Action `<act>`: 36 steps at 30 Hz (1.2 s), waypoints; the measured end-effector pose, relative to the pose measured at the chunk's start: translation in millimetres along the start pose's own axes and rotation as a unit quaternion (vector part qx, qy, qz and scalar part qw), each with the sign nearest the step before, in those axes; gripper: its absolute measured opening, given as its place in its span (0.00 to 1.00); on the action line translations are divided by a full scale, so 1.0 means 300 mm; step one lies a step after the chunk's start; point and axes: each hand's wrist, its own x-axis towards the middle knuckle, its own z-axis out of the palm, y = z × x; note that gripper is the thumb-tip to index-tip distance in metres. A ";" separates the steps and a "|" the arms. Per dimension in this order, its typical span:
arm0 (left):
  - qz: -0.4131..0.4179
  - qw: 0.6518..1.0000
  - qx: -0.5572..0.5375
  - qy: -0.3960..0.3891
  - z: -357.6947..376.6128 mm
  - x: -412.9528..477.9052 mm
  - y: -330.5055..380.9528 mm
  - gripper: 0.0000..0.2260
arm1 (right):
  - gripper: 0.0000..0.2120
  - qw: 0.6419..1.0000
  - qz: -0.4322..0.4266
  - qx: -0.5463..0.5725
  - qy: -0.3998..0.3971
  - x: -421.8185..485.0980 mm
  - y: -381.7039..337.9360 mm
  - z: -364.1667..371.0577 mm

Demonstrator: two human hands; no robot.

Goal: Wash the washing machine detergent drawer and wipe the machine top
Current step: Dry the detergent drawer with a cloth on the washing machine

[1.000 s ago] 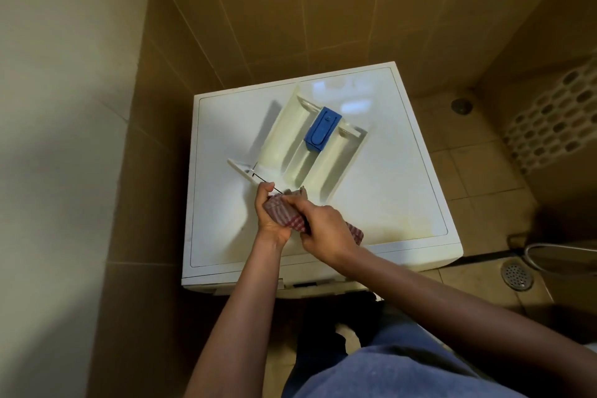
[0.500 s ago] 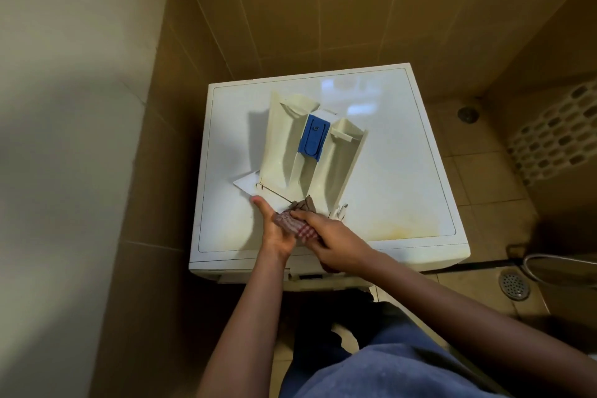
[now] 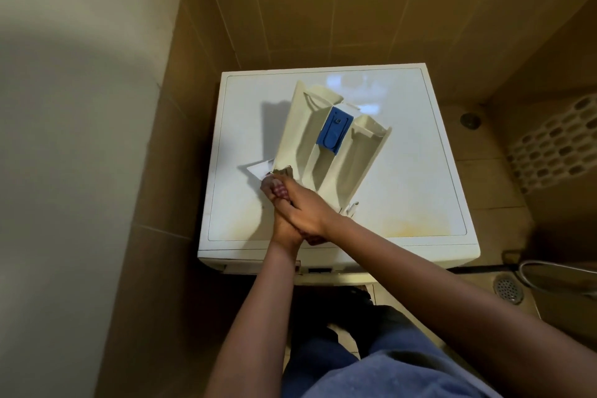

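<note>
Tiled corner; white washing machine top (image 3: 403, 197) as surface
Detergent drawer (image 3: 300, 139) lies on it; right hand (image 3: 307, 210) curls round a checked cloth (image 3: 274, 187) at its near-left corner; left hand (image 3: 284, 233) sits beneath, grip hidden

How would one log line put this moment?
right hand: holds cloth against detergent drawer | left hand: under right, grip unclear | detergent drawer: on machine top

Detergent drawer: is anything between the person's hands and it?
Only the checked cloth, bunched between the left hand and right hand and pressed against the detergent drawer at its near left corner. Nothing else visible comes between them. The drawer lies on the machine top.
</note>
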 end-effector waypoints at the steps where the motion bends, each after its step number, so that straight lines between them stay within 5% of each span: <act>1: -0.005 1.000 -0.010 0.008 0.030 -0.015 0.010 0.30 | 0.23 1.000 -0.001 -0.015 0.001 -0.019 0.017 -0.009; 4: 0.034 0.989 0.138 0.041 0.039 -0.036 0.051 0.39 | 0.23 0.998 -0.013 -0.067 -0.004 -0.099 0.070 -0.056; 9: -0.034 0.988 0.148 0.021 0.083 -0.072 0.064 0.42 | 0.20 0.988 -0.030 -0.149 -0.023 -0.171 0.091 -0.107; 16: -0.038 0.986 0.162 -0.005 0.111 -0.082 0.098 0.27 | 0.13 0.983 0.089 0.158 0.019 -0.061 -0.016 -0.074; 21: -0.007 0.982 0.188 -0.002 0.164 -0.088 0.155 0.30 | 0.14 0.994 0.046 0.094 0.040 -0.126 0.001 -0.108; 24: 0.025 0.966 0.256 0.001 0.201 -0.101 0.199 0.30 | 0.12 0.967 0.085 0.237 0.044 -0.170 0.023 -0.133; 30: 0.237 0.846 0.477 -0.024 0.318 -0.162 0.263 0.24 | 0.14 0.839 0.104 0.525 0.098 -0.221 0.002 -0.163; 34: 0.333 0.729 0.597 -0.026 0.385 -0.189 0.315 0.38 | 0.17 0.763 0.114 0.611 0.180 -0.243 0.026 -0.201; 36: 0.370 0.669 0.644 -0.017 0.407 -0.202 0.324 0.40 | 0.17 0.686 0.130 0.685 0.208 -0.238 0.039 -0.232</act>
